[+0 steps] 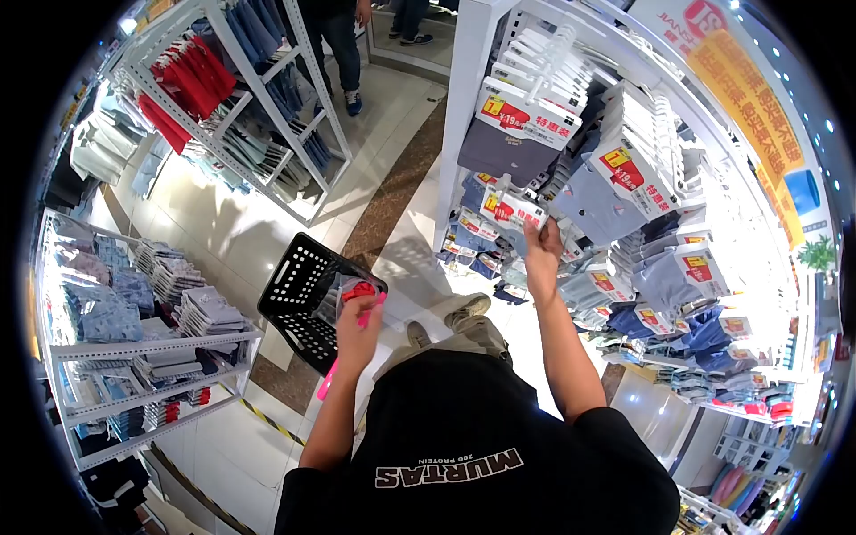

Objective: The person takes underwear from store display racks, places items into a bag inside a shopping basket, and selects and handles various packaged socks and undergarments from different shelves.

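Note:
My left hand (358,328) is closed round the pink handle (327,382) of a black shopping basket (299,275), which hangs tilted at my left side. Inside the basket, near my fingers, lies something in clear plastic with a red part (359,291); its kind is hard to make out. On the right, my right hand (544,248) pinches the lower edge of a packaged garment (513,210) with a white and red price card. That pack is at the rack, among other hanging packs; whether it is still hooked I cannot tell.
A white display rack (473,107) with several rows of hanging garment packs (530,116) stands to my right. Shelves of folded clothes (107,308) are at left, and a clothes rack (290,111) is ahead. Beyond it, a person (339,45) stands on the tiled floor.

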`<control>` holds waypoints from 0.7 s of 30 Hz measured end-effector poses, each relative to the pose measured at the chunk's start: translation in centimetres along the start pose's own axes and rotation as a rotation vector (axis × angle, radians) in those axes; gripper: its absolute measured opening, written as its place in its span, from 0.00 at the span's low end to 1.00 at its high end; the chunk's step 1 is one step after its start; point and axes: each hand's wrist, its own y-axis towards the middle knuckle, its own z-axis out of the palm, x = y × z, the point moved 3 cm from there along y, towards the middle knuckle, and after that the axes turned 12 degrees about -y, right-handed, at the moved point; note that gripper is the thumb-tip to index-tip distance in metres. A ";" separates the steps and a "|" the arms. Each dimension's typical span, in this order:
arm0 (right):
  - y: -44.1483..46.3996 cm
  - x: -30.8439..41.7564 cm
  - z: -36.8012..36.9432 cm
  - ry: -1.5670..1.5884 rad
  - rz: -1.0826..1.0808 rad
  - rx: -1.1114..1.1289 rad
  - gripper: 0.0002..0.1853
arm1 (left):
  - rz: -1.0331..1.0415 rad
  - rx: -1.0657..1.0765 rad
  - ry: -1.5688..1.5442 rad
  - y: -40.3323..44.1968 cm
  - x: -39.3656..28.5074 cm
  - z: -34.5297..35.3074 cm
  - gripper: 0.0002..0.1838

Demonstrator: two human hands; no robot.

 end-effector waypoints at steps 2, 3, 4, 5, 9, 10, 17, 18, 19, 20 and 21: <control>1.0 -0.5 0.2 -0.058 -0.019 0.013 0.21 | -0.051 -0.069 -0.015 0.2 -0.4 -1.0 0.12; 1.6 -2.0 0.3 -0.126 0.019 0.014 0.22 | -0.008 -0.068 0.059 0.3 0.0 -1.6 0.12; 2.2 -3.6 0.5 -0.194 0.057 0.016 0.23 | 0.035 -0.067 0.133 0.3 1.1 -2.2 0.13; 2.5 -5.2 0.4 -0.263 0.096 0.017 0.24 | 0.077 -0.066 0.207 0.2 2.0 -2.6 0.13; 2.0 -7.1 1.1 -0.383 0.034 0.002 0.23 | -0.101 0.010 0.233 -0.3 3.8 -2.4 0.15; 1.7 -8.2 1.1 -0.405 0.033 0.030 0.21 | -0.067 0.022 0.299 -0.3 3.5 -2.1 0.15; -5.3 -13.9 2.3 -0.396 0.298 0.306 0.16 | -0.028 0.054 0.510 -0.2 2.6 -1.7 0.17; -6.8 -17.5 2.3 -0.362 0.201 0.372 0.15 | -0.035 0.049 0.493 -0.1 2.5 -1.8 0.17; -8.8 -19.7 1.9 -0.459 0.313 0.472 0.14 | -0.052 0.053 0.491 -0.1 2.4 -1.7 0.17; -10.8 -22.7 1.5 -0.526 0.223 0.489 0.13 | -0.070 0.059 0.488 -0.1 2.2 -1.6 0.17; -13.4 -28.9 0.2 -0.605 0.186 0.520 0.13 | -0.084 0.064 0.486 -0.1 2.1 -1.8 0.17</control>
